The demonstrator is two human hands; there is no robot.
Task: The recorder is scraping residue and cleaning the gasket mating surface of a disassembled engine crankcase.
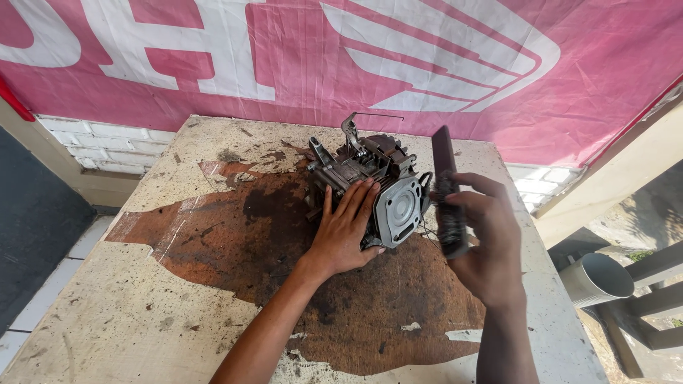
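Your forearms come up from the bottom edge, nearest the lens. Your right hand [491, 249] is clamped around a wire brush [448, 195] – dark handle pointing up, bristles facing left, held just beside the engine block [370, 188] but whether it touches, can't tell. Your left hand [345, 227] lies flat with fingers spread on the block's near side, pressing on it, not gripping. The block sits at the middle of the table [128, 313], toward its far edge, round grey flange facing the brush, levers and a thin wire sticking up behind. Under it – a big brown oil stain [242, 227] on the pale worn top. Behind, a pink-and-white banner [427, 64] over white bricks. A grey pipe [597, 279] stands off to the right, below table level.
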